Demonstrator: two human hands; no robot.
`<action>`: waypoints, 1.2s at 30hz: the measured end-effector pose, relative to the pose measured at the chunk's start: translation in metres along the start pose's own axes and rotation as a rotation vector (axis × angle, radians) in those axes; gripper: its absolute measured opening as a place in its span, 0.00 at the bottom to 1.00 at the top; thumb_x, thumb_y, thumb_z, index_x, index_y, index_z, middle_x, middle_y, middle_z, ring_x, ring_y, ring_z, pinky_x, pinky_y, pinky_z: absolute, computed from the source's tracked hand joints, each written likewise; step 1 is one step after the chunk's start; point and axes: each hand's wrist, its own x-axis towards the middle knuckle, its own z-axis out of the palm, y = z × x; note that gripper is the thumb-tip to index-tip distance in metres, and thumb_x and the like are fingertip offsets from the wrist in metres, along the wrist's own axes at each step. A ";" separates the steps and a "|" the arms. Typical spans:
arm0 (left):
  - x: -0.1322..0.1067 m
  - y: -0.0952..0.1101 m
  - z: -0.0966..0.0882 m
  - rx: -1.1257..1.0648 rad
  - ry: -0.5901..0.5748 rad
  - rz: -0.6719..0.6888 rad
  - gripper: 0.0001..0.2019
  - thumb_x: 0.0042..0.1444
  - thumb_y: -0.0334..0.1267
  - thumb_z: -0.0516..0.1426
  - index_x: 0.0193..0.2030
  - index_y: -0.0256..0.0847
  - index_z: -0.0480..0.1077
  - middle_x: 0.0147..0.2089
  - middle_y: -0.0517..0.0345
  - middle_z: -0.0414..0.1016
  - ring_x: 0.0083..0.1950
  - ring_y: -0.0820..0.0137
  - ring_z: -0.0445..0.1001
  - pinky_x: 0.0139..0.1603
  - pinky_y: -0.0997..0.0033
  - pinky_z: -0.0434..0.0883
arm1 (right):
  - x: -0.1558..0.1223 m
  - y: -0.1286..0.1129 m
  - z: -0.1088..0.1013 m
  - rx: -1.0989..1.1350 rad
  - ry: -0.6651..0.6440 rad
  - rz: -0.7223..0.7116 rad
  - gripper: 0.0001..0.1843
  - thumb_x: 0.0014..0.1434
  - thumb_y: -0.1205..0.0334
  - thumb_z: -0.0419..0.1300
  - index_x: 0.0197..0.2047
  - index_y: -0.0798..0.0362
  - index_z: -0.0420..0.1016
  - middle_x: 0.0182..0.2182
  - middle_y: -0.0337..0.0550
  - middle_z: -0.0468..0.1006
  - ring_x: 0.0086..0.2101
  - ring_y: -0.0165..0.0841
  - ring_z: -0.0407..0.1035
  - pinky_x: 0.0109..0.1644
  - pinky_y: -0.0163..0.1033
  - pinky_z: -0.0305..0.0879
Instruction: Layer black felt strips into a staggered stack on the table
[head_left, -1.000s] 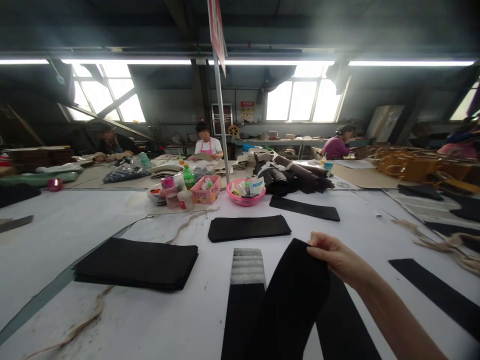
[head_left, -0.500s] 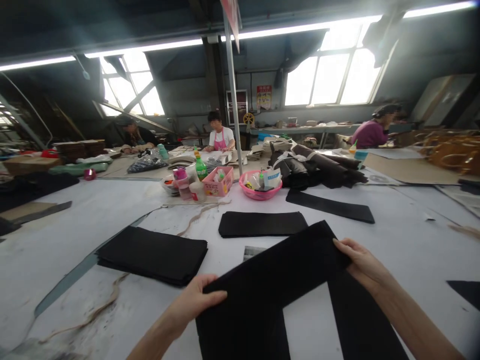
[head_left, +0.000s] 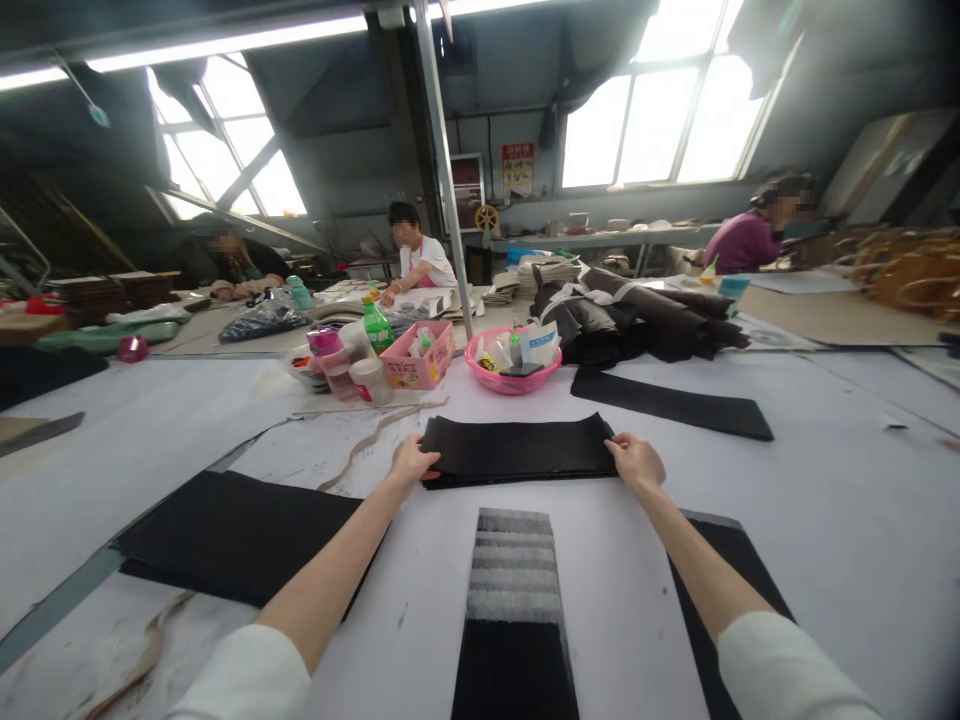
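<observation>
Both hands pinch the ends of a black rectangular panel (head_left: 521, 446) over a low stack of similar black pieces at mid-table. My left hand (head_left: 414, 460) grips its left end, thumb on top; my right hand (head_left: 636, 460) has closed on the right end. Below it, toward me, lies a black strip (head_left: 516, 670) whose far part shows grey bands. To the left, partly behind my left forearm, sits a larger black stack (head_left: 247, 535). Another black piece (head_left: 731, 570) with a grey edge lies under my right forearm.
Past the panel stand a pink basket (head_left: 514, 380) of small items, a pink box (head_left: 420, 360) and several bottles. A long black strip (head_left: 675, 405) lies at the right, before a heap of dark material (head_left: 637, 315). A metal pole (head_left: 448, 170) rises behind. Several people sit farther back.
My hands have carried the black panel forward and away from me, onto the stack at mid-table. The grey-banded strip beneath now shows. The view has shifted somewhat.
</observation>
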 end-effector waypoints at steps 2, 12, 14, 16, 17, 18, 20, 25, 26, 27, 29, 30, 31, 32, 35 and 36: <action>-0.001 -0.017 0.005 0.052 0.026 -0.009 0.16 0.44 0.28 0.66 0.39 0.34 0.66 0.33 0.53 0.74 0.28 0.68 0.76 0.27 0.66 0.78 | 0.003 0.007 0.005 -0.116 -0.001 -0.012 0.09 0.47 0.54 0.66 0.24 0.49 0.75 0.27 0.44 0.77 0.34 0.41 0.71 0.34 0.41 0.60; -0.002 -0.019 0.011 0.467 0.148 0.190 0.27 0.47 0.26 0.63 0.55 0.36 0.61 0.51 0.46 0.68 0.56 0.55 0.70 0.52 0.57 0.73 | 0.002 0.011 0.002 -0.356 0.000 -0.073 0.11 0.57 0.57 0.61 0.42 0.51 0.74 0.38 0.48 0.76 0.37 0.39 0.67 0.38 0.41 0.59; -0.019 -0.016 0.012 0.573 0.137 0.302 0.29 0.46 0.26 0.64 0.55 0.39 0.63 0.57 0.46 0.63 0.63 0.52 0.60 0.60 0.55 0.65 | -0.012 0.004 -0.003 -0.363 0.019 -0.136 0.13 0.60 0.58 0.57 0.47 0.53 0.71 0.45 0.53 0.73 0.44 0.42 0.65 0.43 0.43 0.59; -0.045 -0.013 0.011 0.669 0.043 0.428 0.22 0.49 0.27 0.63 0.52 0.38 0.66 0.56 0.48 0.64 0.62 0.54 0.59 0.62 0.56 0.60 | -0.039 -0.002 -0.010 -0.354 -0.035 -0.233 0.14 0.63 0.58 0.54 0.49 0.53 0.70 0.48 0.54 0.71 0.46 0.41 0.64 0.46 0.44 0.59; -0.062 -0.013 0.010 0.707 -0.032 0.483 0.17 0.52 0.28 0.61 0.49 0.38 0.69 0.52 0.49 0.67 0.59 0.57 0.62 0.61 0.57 0.61 | -0.057 -0.004 -0.014 -0.342 -0.109 -0.291 0.13 0.63 0.57 0.54 0.48 0.52 0.71 0.47 0.51 0.72 0.43 0.39 0.66 0.45 0.43 0.59; -0.081 -0.014 0.009 0.733 -0.116 0.528 0.12 0.55 0.29 0.59 0.46 0.37 0.70 0.48 0.51 0.69 0.55 0.59 0.64 0.59 0.57 0.62 | -0.079 -0.004 -0.019 -0.325 -0.215 -0.354 0.10 0.63 0.56 0.55 0.44 0.50 0.73 0.43 0.47 0.74 0.39 0.36 0.68 0.43 0.41 0.61; -0.126 -0.021 0.006 0.746 -0.231 0.557 0.06 0.57 0.31 0.58 0.41 0.40 0.72 0.41 0.56 0.71 0.46 0.65 0.69 0.51 0.63 0.67 | -0.128 -0.003 -0.029 -0.295 -0.447 -0.471 0.06 0.59 0.55 0.60 0.37 0.46 0.75 0.37 0.38 0.76 0.34 0.33 0.69 0.39 0.37 0.63; -0.233 -0.055 0.000 0.790 -0.378 0.619 0.06 0.58 0.31 0.58 0.42 0.43 0.70 0.43 0.57 0.70 0.46 0.64 0.68 0.46 0.63 0.69 | -0.226 0.008 -0.042 -0.365 -0.662 -0.679 0.11 0.58 0.60 0.63 0.45 0.47 0.72 0.41 0.42 0.73 0.40 0.38 0.70 0.40 0.41 0.66; -0.248 -0.061 -0.001 0.802 -0.376 0.622 0.07 0.58 0.31 0.59 0.43 0.43 0.70 0.43 0.57 0.70 0.46 0.64 0.68 0.47 0.62 0.69 | -0.235 0.009 -0.042 -0.397 -0.633 -0.686 0.12 0.57 0.61 0.64 0.45 0.48 0.71 0.41 0.43 0.73 0.41 0.39 0.69 0.40 0.41 0.66; -0.261 -0.067 -0.001 0.811 -0.372 0.626 0.08 0.57 0.31 0.59 0.44 0.43 0.70 0.44 0.56 0.69 0.47 0.63 0.68 0.47 0.61 0.70 | -0.240 0.009 -0.041 -0.426 -0.605 -0.688 0.13 0.56 0.61 0.65 0.45 0.49 0.71 0.41 0.43 0.73 0.42 0.39 0.69 0.41 0.42 0.66; -0.277 -0.076 0.000 0.829 -0.351 0.637 0.10 0.56 0.31 0.59 0.45 0.44 0.69 0.46 0.55 0.69 0.48 0.62 0.68 0.48 0.59 0.70 | -0.243 0.007 -0.037 -0.469 -0.559 -0.679 0.13 0.55 0.62 0.67 0.43 0.51 0.70 0.41 0.44 0.72 0.42 0.40 0.69 0.41 0.42 0.66; -0.281 -0.079 0.000 0.839 -0.336 0.643 0.11 0.56 0.30 0.59 0.46 0.44 0.69 0.47 0.55 0.69 0.49 0.62 0.68 0.49 0.58 0.70 | -0.243 0.006 -0.036 -0.486 -0.544 -0.673 0.13 0.55 0.61 0.67 0.42 0.51 0.70 0.40 0.44 0.72 0.42 0.40 0.69 0.41 0.42 0.66; -0.284 -0.081 0.001 0.850 -0.319 0.650 0.12 0.56 0.30 0.59 0.47 0.44 0.69 0.48 0.55 0.68 0.50 0.61 0.68 0.50 0.58 0.70 | -0.242 0.004 -0.034 -0.503 -0.534 -0.667 0.13 0.55 0.61 0.67 0.41 0.51 0.70 0.40 0.44 0.72 0.42 0.40 0.68 0.41 0.41 0.65; -0.286 -0.083 0.001 0.862 -0.301 0.657 0.13 0.56 0.29 0.59 0.47 0.44 0.68 0.49 0.55 0.68 0.50 0.61 0.68 0.50 0.57 0.70 | -0.241 0.002 -0.033 -0.517 -0.528 -0.662 0.13 0.55 0.61 0.67 0.41 0.51 0.69 0.40 0.44 0.72 0.42 0.40 0.68 0.40 0.41 0.65; -0.287 -0.086 0.003 0.891 -0.261 0.673 0.14 0.55 0.28 0.60 0.47 0.44 0.68 0.49 0.55 0.68 0.51 0.60 0.68 0.51 0.56 0.70 | -0.239 -0.003 -0.031 -0.544 -0.539 -0.657 0.12 0.54 0.61 0.68 0.39 0.50 0.69 0.39 0.43 0.71 0.42 0.39 0.68 0.38 0.39 0.63; -0.287 -0.086 0.003 0.897 -0.252 0.677 0.13 0.55 0.28 0.60 0.47 0.44 0.68 0.49 0.54 0.68 0.52 0.60 0.68 0.51 0.56 0.70 | -0.238 -0.004 -0.030 -0.548 -0.547 -0.658 0.13 0.53 0.61 0.69 0.38 0.50 0.69 0.38 0.42 0.71 0.41 0.38 0.68 0.38 0.38 0.62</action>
